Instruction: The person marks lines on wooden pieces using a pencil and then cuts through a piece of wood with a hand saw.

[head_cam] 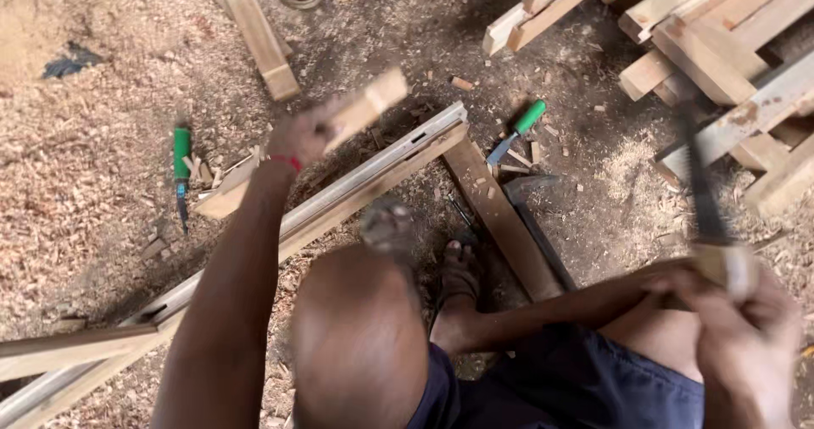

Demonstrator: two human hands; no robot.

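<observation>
Down on the sawdust-strewn ground, the left hand [298, 135] is clenched around a short pale wooden block [366, 105], blurred, raised just above a long grooved timber rail [356, 193] that runs diagonally across the dirt. The right hand [727, 310] grips the wooden handle of a thin dark saw [700, 193], blade pointing up. A green-handled chisel [181, 175] lies in curly shavings to the left; another chisel [518, 129] rests right of the rail. Rough planks [712, 39] are stacked beyond.

Three green-handled chisels [181, 159], perhaps; one hammer [527, 187].
</observation>
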